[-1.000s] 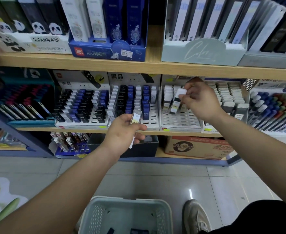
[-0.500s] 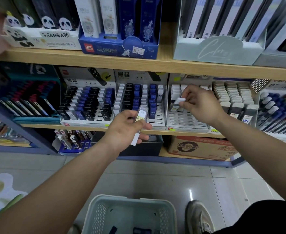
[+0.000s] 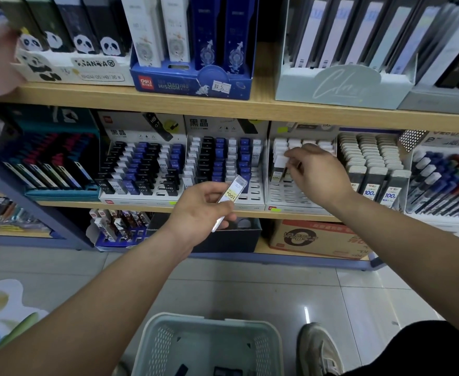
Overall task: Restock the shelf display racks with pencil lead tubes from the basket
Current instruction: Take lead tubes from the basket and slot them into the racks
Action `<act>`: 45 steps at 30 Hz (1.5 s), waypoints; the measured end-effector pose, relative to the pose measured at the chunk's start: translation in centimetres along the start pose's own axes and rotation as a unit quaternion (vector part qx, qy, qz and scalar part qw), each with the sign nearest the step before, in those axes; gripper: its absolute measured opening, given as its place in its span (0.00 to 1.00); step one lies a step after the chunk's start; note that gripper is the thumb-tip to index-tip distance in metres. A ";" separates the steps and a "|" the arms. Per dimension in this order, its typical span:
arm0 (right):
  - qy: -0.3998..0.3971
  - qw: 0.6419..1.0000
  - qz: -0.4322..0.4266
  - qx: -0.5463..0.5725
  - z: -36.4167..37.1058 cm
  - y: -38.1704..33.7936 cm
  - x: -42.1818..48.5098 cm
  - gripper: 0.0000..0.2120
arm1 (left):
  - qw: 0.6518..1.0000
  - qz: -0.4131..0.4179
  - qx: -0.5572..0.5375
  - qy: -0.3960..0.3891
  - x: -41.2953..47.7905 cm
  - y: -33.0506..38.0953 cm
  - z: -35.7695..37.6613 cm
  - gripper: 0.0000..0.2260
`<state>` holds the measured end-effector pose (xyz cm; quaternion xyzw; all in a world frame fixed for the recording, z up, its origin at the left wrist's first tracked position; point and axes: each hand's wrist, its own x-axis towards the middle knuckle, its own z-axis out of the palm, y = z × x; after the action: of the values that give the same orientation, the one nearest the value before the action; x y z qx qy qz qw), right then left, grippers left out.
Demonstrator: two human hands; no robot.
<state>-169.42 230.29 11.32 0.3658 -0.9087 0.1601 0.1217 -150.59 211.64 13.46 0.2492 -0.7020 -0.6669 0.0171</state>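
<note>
While a clear lead tube (image 3: 231, 194) is gripped in the curled left hand (image 3: 199, 211) near the shelf (image 3: 68, 203), a white-capped tube (image 3: 280, 162) seated in the white rack (image 3: 285, 198) further right is pinched by the right hand (image 3: 319, 173).

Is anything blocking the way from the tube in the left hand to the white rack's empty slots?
Only the person's own right hand, its fingers at the tubes in the white rack's back rows. The empty front slots lie open; nothing visible stands between them and the tube in the left hand.
</note>
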 end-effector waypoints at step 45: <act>0.027 0.964 0.134 0.229 -3.5 1.6 -2.0 0.04 | 0.925 0.134 0.355 -0.002 1.3 0.0 1.3 0.15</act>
<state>-168.72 233.97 13.56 0.2545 -0.8850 0.3882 0.0366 -152.19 212.37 12.95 0.1412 -0.9196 -0.3663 0.0157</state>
